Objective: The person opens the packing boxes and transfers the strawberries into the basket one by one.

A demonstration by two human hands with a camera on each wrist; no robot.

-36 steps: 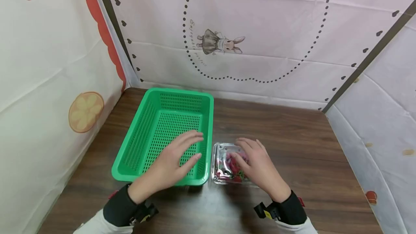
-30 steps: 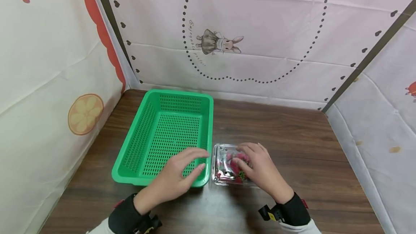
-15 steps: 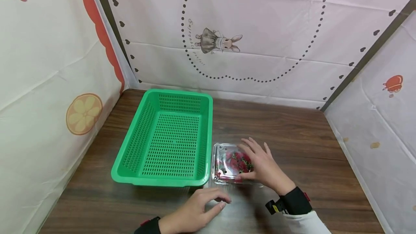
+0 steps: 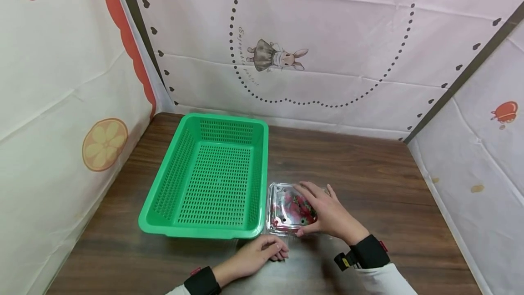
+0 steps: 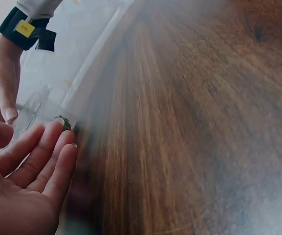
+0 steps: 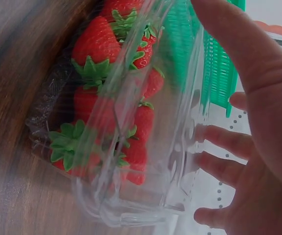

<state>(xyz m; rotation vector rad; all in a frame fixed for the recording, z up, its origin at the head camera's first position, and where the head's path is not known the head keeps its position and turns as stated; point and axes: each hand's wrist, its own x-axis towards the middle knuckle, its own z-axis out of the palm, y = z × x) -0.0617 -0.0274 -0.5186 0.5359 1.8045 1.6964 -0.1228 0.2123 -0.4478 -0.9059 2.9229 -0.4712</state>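
Observation:
A clear plastic punnet [image 4: 281, 197] of red strawberries [image 6: 96, 46] lies on the table just right of the green basket. Over its right side my right hand [image 4: 330, 215] spreads its fingers; the thumb is by the near edge. In the right wrist view the fingertips meet the clear lid [image 6: 172, 166], and the fingers look fairly straight. In front of the punnet my left hand [image 4: 259, 256] rests low by the tabletop with its fingers loosely bent. The left wrist view shows that palm [image 5: 13, 205] bare, with a green strawberry leaf [image 5: 64, 122] visible beyond the fingertips.
The green slotted basket [image 4: 196, 231] has nothing in it and stands at the left, its right wall close beside the punnet. Brown wood tabletop [image 4: 368, 172] stretches right and behind. Patterned cloth walls [image 4: 327, 35] enclose the back and both sides.
My left hand has come out from over the basket, moving right and toward me, and its fingers have relaxed inward. My right hand stays over the punnet, its thumb now at the near edge.

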